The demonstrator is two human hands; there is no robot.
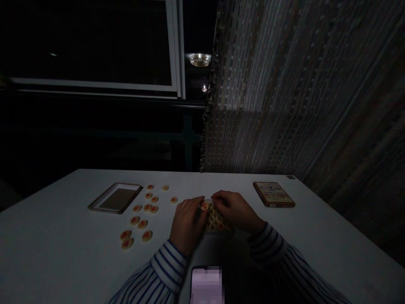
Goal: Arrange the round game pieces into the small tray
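Note:
My left hand is closed, its thumb and forefinger around a round Chinese chess piece with a red character. That piece is over the far left of a shallow tray packed with cream Chinese chess pieces, mostly dark-lettered. Curled above the tray's far right side is my right hand, fingertips close to the rim; what they pinch, if anything, is hidden. To the left, several loose red-lettered pieces lie scattered. One loose piece farther back looks plain or faintly marked.
An open shallow box stands on the white table at the left. A box with a printed cover lies at the right. A lit phone is at the near edge. Behind hangs a string curtain beside a window.

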